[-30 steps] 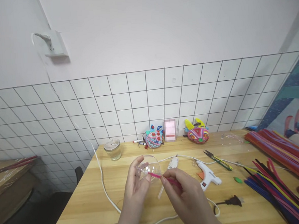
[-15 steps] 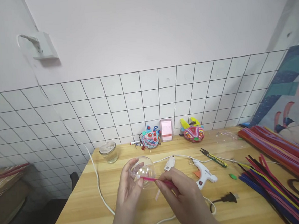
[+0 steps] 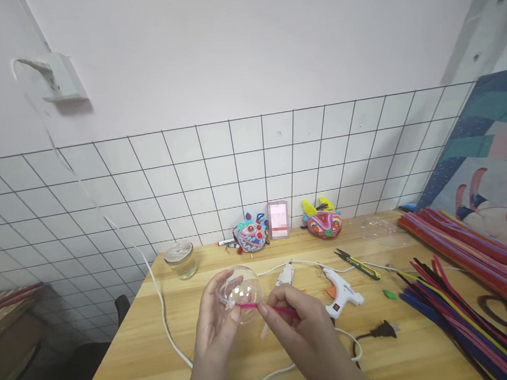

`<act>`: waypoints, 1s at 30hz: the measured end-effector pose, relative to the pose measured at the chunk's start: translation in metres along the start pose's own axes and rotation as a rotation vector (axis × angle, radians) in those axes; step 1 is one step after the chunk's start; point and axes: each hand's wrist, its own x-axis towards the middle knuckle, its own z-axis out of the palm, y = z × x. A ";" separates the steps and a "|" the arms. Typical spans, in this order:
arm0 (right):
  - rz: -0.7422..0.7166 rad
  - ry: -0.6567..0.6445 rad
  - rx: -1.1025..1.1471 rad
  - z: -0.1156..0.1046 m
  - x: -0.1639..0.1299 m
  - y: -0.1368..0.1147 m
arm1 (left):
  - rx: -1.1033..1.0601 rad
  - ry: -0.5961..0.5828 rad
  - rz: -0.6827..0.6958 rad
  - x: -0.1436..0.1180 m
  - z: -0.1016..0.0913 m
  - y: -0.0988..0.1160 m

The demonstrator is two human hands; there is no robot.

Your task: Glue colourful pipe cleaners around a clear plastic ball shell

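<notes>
My left hand (image 3: 213,331) cups a clear plastic ball (image 3: 240,292) over the wooden table (image 3: 143,354). A pink pipe cleaner (image 3: 266,309) is pinched in my right hand (image 3: 304,334), and its tip touches the lower side of the ball. Both hands meet just in front of me, near the table's front edge.
A white glue gun (image 3: 339,291) and a black plug (image 3: 382,328) lie right of my hands, with small scissors (image 3: 356,262) behind. Bundles of coloured pipe cleaners (image 3: 465,308) fill the right side. A glass jar (image 3: 180,259) and two colourful craft masks (image 3: 324,222) stand by the tiled wall.
The pink pipe cleaner's tip has drawn in closer along the ball as my right hand moved toward my left. The view has drifted slightly to the right.
</notes>
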 end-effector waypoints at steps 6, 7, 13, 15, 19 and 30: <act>0.148 -0.112 0.261 -0.001 0.003 0.000 | -0.022 0.008 0.043 -0.001 0.003 -0.002; 0.159 -0.119 0.289 -0.001 0.003 -0.001 | -0.027 0.007 0.048 -0.001 0.003 -0.002; 0.193 -0.097 0.331 -0.003 0.006 -0.006 | -0.065 0.001 0.029 -0.001 0.003 -0.001; 0.195 -0.100 0.332 -0.002 0.007 -0.004 | -0.080 -0.011 0.017 -0.001 0.002 -0.001; 0.178 -0.088 0.335 -0.001 0.007 0.000 | -0.079 -0.011 -0.002 -0.001 0.002 -0.001; 0.090 -0.034 0.114 -0.001 0.002 0.000 | -0.005 0.017 -0.009 0.000 0.000 -0.003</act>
